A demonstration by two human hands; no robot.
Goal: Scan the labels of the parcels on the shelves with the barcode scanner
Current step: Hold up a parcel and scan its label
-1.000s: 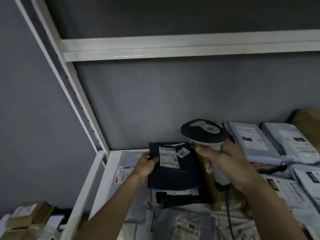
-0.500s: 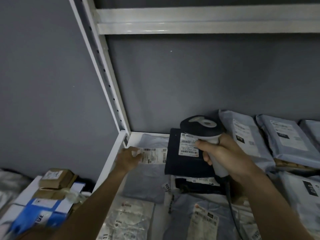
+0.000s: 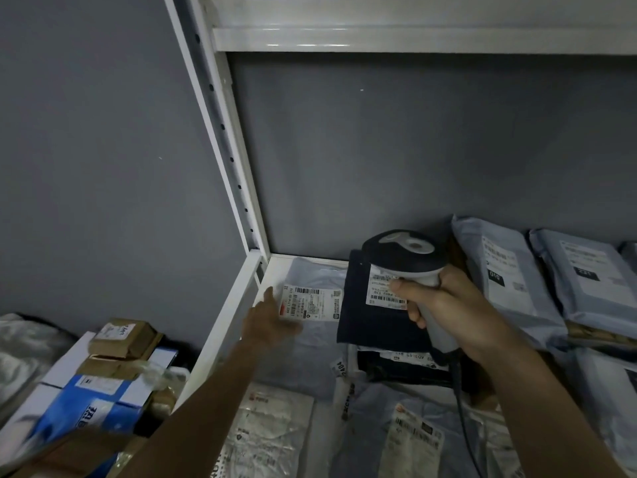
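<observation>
The right hand (image 3: 444,305) is wrapped round the pale handle of the barcode scanner (image 3: 410,257), forefinger forward near the trigger, its dark head hanging over the white label (image 3: 384,288) of a dark parcel (image 3: 375,322) at the back of the shelf (image 3: 224,326). The left hand (image 3: 272,322) lies flat, fingers straight, on a grey mailer bag (image 3: 310,343) in the left corner, just beside that bag's own label (image 3: 310,301). These bags look light, soft and slack, the plastic likely slippery, so I would judge they crease and slide easily; a flat palm pressing beside the label to smooth it seems the sensible hold, rather than pinching, which would wrinkle the barcode. The dark parcel looks like folded cloth in a wrapper, limp too, resting on another dark packet below. More grey bags (image 3: 510,274) lean against the wall to the right. The scanner is rigid, cabled from the butt, and the cord may drag over the loose bags in front.
</observation>
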